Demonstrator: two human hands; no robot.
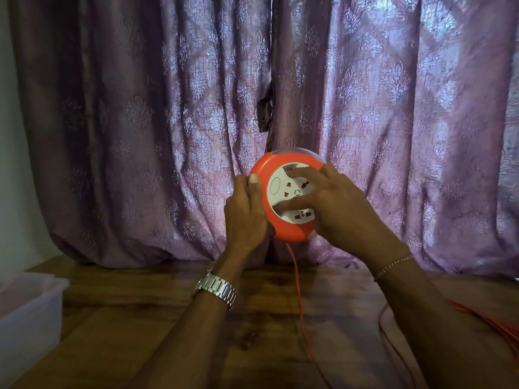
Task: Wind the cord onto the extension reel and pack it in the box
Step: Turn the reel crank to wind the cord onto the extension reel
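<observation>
A round orange extension reel with a white socket face is held up in front of me, above the wooden table. My left hand grips its left rim, thumb on the front. Fingers of my right hand are spread across the white socket face, pressing on it. A thin orange cord hangs from the reel's bottom down to the table and runs toward me. More of the cord lies loose at the right. A translucent plastic box stands open at the left edge.
Purple patterned curtains hang right behind the reel, down to the back of the table. A metal watch is on my left wrist and a thread band on my right wrist.
</observation>
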